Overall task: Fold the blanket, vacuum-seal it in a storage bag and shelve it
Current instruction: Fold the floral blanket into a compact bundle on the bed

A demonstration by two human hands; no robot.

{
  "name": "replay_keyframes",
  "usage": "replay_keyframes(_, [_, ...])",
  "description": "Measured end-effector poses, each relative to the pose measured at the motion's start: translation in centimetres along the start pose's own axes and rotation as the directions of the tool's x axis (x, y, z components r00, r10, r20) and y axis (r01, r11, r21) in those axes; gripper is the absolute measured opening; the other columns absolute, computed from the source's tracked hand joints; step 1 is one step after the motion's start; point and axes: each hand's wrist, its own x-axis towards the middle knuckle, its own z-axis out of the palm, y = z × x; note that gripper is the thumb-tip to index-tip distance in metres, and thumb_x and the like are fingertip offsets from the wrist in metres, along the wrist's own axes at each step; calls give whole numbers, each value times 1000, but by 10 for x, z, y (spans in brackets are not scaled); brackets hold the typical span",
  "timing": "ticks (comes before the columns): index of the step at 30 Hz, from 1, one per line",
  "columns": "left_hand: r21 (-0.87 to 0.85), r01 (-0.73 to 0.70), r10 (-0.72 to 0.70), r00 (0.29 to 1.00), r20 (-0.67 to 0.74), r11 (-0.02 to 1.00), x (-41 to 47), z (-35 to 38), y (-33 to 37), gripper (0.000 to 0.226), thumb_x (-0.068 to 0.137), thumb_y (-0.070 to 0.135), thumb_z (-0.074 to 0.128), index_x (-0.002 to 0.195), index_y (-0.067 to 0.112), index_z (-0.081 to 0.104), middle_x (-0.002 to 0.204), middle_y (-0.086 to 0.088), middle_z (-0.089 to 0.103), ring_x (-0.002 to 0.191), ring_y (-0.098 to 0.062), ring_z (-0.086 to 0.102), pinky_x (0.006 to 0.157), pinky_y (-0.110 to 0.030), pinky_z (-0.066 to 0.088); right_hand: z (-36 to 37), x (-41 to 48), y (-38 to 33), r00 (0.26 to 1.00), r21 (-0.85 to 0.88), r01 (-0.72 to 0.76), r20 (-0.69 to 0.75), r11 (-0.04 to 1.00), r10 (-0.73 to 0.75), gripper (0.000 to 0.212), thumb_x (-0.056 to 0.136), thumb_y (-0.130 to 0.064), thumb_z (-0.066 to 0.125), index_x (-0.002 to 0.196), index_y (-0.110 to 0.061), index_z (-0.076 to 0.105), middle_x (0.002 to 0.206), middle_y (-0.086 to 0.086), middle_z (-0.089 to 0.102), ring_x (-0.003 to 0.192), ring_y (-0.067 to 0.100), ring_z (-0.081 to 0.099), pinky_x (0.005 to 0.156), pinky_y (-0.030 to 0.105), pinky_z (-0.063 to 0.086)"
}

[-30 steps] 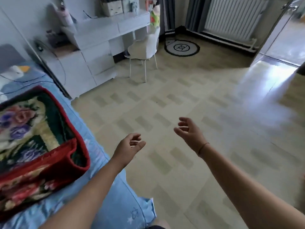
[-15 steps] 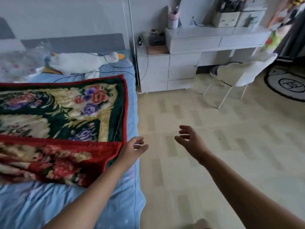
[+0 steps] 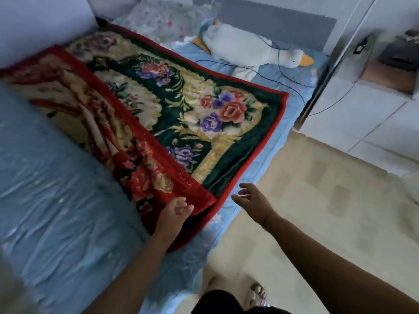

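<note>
Blue bedsheet (image 3: 56, 200) carries the floral blanket (image 3: 181, 105); 2 arms reach forward, left hand (image 3: 174, 215) at its red corner, right hand (image 3: 255, 206) beside, fingers relaxed, gripping nothing.

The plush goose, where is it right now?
In the head view's upper right, the plush goose lies on the blue bed sheet near the grey headboard, beyond the floral blanket.

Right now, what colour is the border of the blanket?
Red: the blanket border frames a dark green floral field, clearest in the head view.

A blue-sheeted bed (image 3: 56, 211) stands beside beige floor (image 3: 317, 211) and white drawers (image 3: 374, 123).
</note>
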Motion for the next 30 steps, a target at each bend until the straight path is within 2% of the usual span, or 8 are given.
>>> replay_keyframes(4, [-2, 107, -105, 975, -195, 994, 24, -8, -35, 49, 87, 27, 70, 130, 10, 55, 127, -5, 56, 119, -18, 52, 99, -27, 40, 34, 64, 1, 988, -117, -14, 152, 993, 32, 51, 86, -27, 73, 128, -7, 51, 105, 5, 58, 98, 22, 59, 87, 27, 46])
replay_keyframes(6, [11, 171, -161, 945, -284, 985, 37, -10, -52, 59, 85, 32, 72, 136, 12, 50, 136, -7, 49, 127, -22, 47, 107, -34, 37, 49, 96, 4, 973, -187, -6, 224, 982, 48, 58, 86, -32, 72, 134, -8, 48, 112, 5, 57, 105, 23, 58, 93, 33, 46])
replay_keyframes(9, [1, 276, -253, 882, -397, 961, 48, -9, -77, 76, 82, 42, 72, 145, 13, 39, 147, -9, 40, 134, -24, 40, 112, -39, 33, 68, 133, 10, 947, -243, -4, 310, 970, 81, 66, 88, -34, 70, 141, -9, 41, 129, 10, 54, 116, 22, 53, 91, 26, 40])
replay_keyframes(13, [-11, 411, -364, 792, -490, 911, 53, -4, -111, 82, 83, 48, 69, 148, 13, 33, 151, -10, 37, 138, -27, 35, 113, -43, 30, 88, 171, 26, 920, -339, 12, 373, 941, 123, 70, 89, -38, 67, 145, -8, 36, 139, 12, 49, 126, 26, 49, 101, 33, 39])
replay_keyframes(18, [-219, 476, -517, 693, -503, 852, 53, 8, -146, 93, 77, 58, 69, 149, 15, 30, 154, -11, 32, 142, -30, 30, 114, -50, 28, 112, 204, 57, 893, -407, -29, 399, 913, 206, 74, 87, -38, 69, 145, -7, 35, 140, 15, 49, 125, 30, 51, 104, 38, 42])
replay_keyframes(25, [-592, 434, -710, 593, -380, 680, 51, 25, -162, 79, 89, 40, 65, 152, 17, 22, 154, -8, 34, 138, -24, 37, 104, -33, 35, 135, 221, 85, 869, -437, -107, 395, 893, 297, 80, 86, -42, 70, 145, -2, 34, 133, 17, 54, 120, 32, 54, 97, 35, 43])
replay_keyframes(28, [-634, 409, -715, 606, -349, 656, 47, 29, -161, 76, 90, 35, 65, 151, 13, 26, 149, -7, 39, 134, -20, 41, 99, -28, 35, 138, 235, 97, 877, -581, -39, 370, 813, 306, 76, 81, -59, 67, 135, -7, 51, 127, 16, 59, 116, 35, 56, 103, 43, 45])
replay_keyframes(30, [-614, 404, -695, 624, -358, 679, 45, 32, -162, 71, 89, 35, 66, 148, 12, 33, 139, -3, 47, 127, -16, 47, 99, -27, 38, 140, 242, 102, 884, -616, -36, 348, 787, 313, 64, 78, -62, 67, 115, -10, 65, 113, 14, 65, 109, 35, 59, 97, 42, 47])
